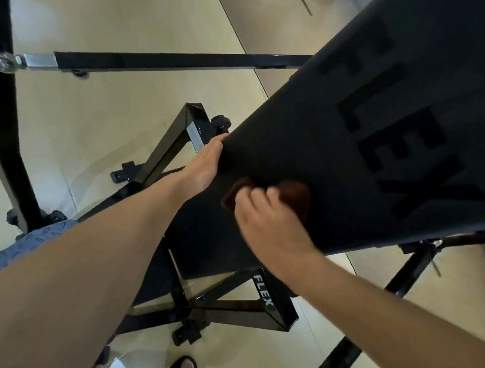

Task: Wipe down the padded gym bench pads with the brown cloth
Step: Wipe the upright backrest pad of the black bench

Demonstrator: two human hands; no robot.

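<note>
The right hand (270,221) presses a brown cloth (296,196) under curled fingers onto the black padded gym bench pad (372,122); the left hand (205,163) grips its left edge.

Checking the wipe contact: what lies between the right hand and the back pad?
In the head view, the brown cloth lies between the right hand and the black back pad; the fingers press it against the pad.
</note>
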